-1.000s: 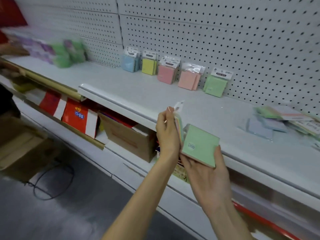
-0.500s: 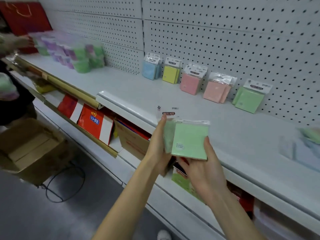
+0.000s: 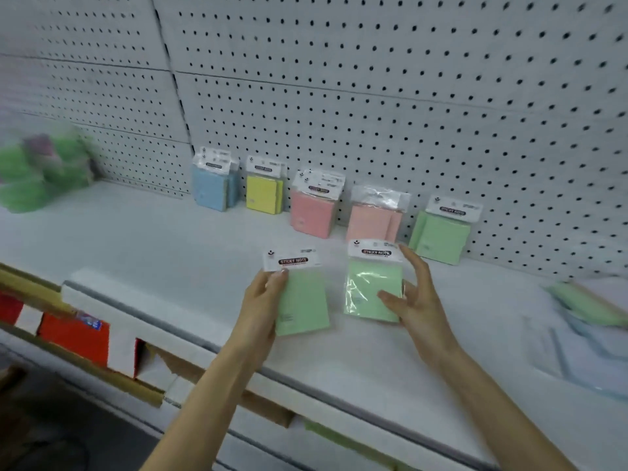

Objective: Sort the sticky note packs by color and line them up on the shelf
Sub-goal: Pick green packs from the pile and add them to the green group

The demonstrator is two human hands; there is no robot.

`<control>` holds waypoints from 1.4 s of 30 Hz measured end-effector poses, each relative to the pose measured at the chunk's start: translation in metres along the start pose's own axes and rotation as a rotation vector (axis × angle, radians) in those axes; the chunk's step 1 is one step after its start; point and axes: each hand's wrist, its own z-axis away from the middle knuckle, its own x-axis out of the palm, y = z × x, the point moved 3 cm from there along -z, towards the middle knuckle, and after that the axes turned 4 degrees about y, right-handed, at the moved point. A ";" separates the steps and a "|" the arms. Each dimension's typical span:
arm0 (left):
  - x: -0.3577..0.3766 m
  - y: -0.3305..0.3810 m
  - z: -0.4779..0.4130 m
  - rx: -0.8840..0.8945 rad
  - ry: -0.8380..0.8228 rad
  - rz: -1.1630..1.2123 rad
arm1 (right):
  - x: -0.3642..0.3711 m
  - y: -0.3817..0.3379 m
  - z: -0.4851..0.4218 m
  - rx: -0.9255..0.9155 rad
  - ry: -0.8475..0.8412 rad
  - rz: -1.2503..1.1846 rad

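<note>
— Sticky note packs (image 3: 312,212) are standing in a row at the back of the shelf (image 3: 153,239): blue, yellow, pink, paler pink, green. And the hands?
— The left hand (image 3: 261,297) is gripping a green pack (image 3: 304,307), fingers wrapping its left edge, above the shelf. The right hand (image 3: 416,300) is pinching a second green pack (image 3: 368,290), thumb in front, fingers spreading behind.

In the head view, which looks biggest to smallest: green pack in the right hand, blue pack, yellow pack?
1. Green pack in the right hand, largest because nearest the camera.
2. Blue pack.
3. Yellow pack, only slightly smaller than blue, so unsure.
</note>
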 end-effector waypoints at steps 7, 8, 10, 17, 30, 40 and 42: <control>0.033 -0.007 -0.046 -0.019 -0.337 -0.180 | -0.076 0.017 -0.044 -0.080 0.362 0.210; 0.036 -0.005 -0.051 -0.001 -0.363 -0.226 | -0.084 0.019 -0.050 -0.086 0.409 0.241; 0.041 -0.001 -0.060 0.035 -0.395 -0.312 | -0.095 0.021 -0.060 -0.105 0.465 0.293; 0.044 -0.007 -0.082 0.132 -0.328 -0.478 | -0.113 0.022 -0.087 -0.156 0.559 0.406; 0.102 -0.009 -0.090 0.355 -0.373 -0.622 | -0.121 0.030 -0.100 -0.131 0.702 0.421; 0.184 -0.010 -0.109 0.466 -0.397 -0.665 | -0.114 0.029 -0.075 -0.166 0.558 0.242; 0.202 -0.009 -0.109 0.538 -0.406 -0.704 | -0.120 0.031 -0.074 -0.146 0.598 0.257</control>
